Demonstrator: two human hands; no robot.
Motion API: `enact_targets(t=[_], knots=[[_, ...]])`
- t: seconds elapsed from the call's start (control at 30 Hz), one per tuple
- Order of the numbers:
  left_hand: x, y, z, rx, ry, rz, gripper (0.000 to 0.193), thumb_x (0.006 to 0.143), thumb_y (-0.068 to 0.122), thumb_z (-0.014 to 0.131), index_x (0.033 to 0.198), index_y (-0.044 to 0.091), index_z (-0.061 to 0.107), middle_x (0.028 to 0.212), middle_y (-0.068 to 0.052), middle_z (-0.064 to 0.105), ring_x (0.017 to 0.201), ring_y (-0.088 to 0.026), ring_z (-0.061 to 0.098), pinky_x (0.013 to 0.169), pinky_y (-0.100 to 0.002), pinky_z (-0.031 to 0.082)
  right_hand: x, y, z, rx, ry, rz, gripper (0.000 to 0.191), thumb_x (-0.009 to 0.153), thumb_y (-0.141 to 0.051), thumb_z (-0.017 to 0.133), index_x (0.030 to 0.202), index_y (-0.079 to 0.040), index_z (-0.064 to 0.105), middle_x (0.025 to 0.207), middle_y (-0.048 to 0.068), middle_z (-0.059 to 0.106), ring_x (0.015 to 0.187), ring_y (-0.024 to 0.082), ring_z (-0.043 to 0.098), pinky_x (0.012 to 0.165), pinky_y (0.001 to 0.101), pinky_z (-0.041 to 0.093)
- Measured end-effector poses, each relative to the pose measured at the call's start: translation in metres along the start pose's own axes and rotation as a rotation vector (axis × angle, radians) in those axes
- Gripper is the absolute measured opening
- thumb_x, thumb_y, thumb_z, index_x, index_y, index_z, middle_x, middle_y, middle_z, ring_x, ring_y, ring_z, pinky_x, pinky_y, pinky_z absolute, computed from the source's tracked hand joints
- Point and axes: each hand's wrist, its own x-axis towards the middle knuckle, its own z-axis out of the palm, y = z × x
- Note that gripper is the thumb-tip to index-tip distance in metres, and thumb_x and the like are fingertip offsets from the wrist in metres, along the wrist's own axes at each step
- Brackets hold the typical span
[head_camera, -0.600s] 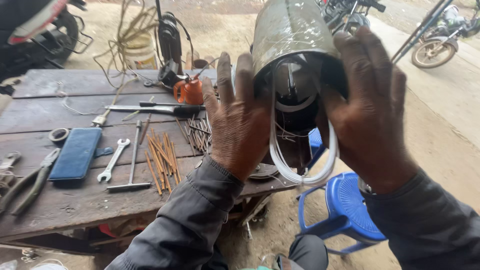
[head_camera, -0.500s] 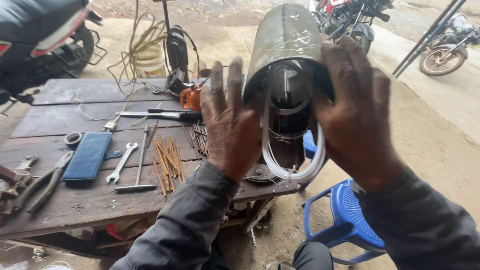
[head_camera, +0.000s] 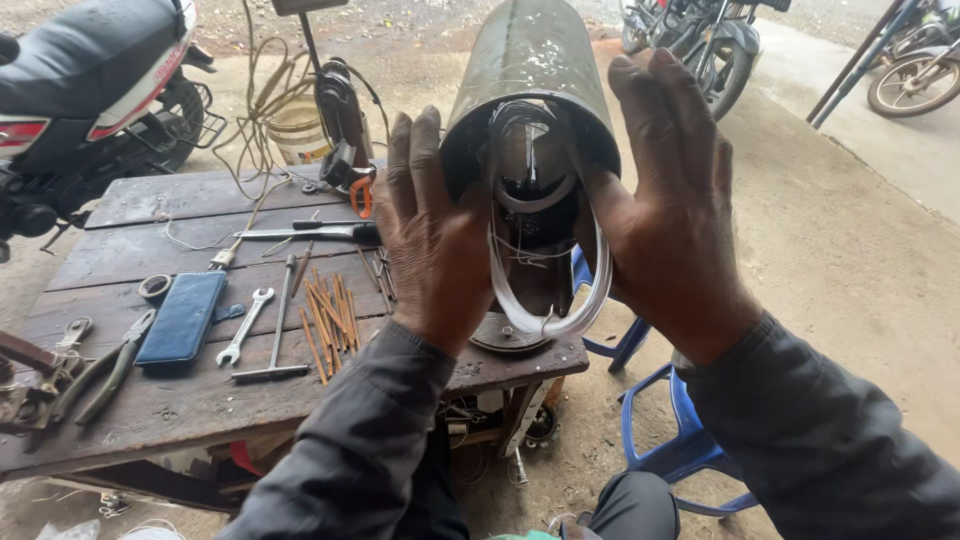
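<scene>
Fingers (head_camera: 425, 165) of the left hand (head_camera: 435, 245) extended and spread, palm pressed flat against the left side of a dull grey-green metal cylinder (head_camera: 530, 60); not curled round it. Right hand (head_camera: 670, 215) likewise flat-palmed on the cylinder's right side, fingers straight and close together, pointing up. Cylinder thus clamped between both palms, held above the near right corner of the wooden table (head_camera: 150, 410), open end tilted toward the camera.

Head view, inside the opening: a coil of pale wire (head_camera: 560, 300) loops out and hangs below the rim; dark inner parts behind it, detail unclear.

Table surface, left of the hands: bundle of thin rods (head_camera: 325, 310), open-ended spanner (head_camera: 243, 328), blue phone (head_camera: 183, 318), pliers (head_camera: 105, 370). Blue plastic chair (head_camera: 660, 440) beneath the right forearm. Motorbike (head_camera: 90, 90) at upper left.
</scene>
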Motion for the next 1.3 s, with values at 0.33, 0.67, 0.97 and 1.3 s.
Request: enact_targets(t=[0.33,0.67,0.97,1.3], knots=[[0.009,-0.018,0.017,0.104,-0.111,-0.015,0.033,0.104,0.024,0.069,0.137,0.025,0.069,0.155,-0.021,0.027,0.152,-0.048,0.021,0.112,-0.084,0.027,0.020,0.007,0.021,-0.238,-0.002,-0.106,0.047,0.114,-0.033,0.067,0.138,0.007,0.071,0.162,0.021,0.041,0.153,0.034,0.029,0.113,0.0572,0.035],[-0.010,0.005,-0.009,-0.036,-0.083,-0.035,0.057,0.101,0.035,0.070,0.153,0.017,0.057,0.161,-0.029,0.024,0.151,-0.054,0.020,0.108,-0.079,0.029,-0.005,-0.008,-0.004,-0.374,-0.021,-0.203,0.020,0.111,-0.011,0.071,0.115,0.008,0.073,0.166,0.022,0.038,0.157,0.038,0.030,0.119,0.0565,0.036],[-0.010,-0.016,0.023,0.097,-0.123,-0.007,0.035,0.104,0.020,0.072,0.139,0.025,0.070,0.159,-0.023,0.024,0.156,-0.048,0.015,0.118,-0.085,0.019,-0.006,0.016,0.032,-0.424,-0.057,-0.132,0.045,0.109,-0.019,0.061,0.140,0.013,0.066,0.164,0.021,0.036,0.156,0.033,0.025,0.117,0.0552,0.030],[-0.021,0.009,-0.030,-0.008,0.013,0.033,0.067,0.087,0.008,0.075,0.151,0.009,0.056,0.157,-0.024,0.037,0.143,-0.045,0.039,0.113,-0.059,0.044,-0.014,0.004,0.018,-0.520,0.101,-0.238,0.024,0.113,-0.026,0.064,0.115,-0.005,0.077,0.158,0.022,0.042,0.156,0.040,0.029,0.120,0.0601,0.032]])
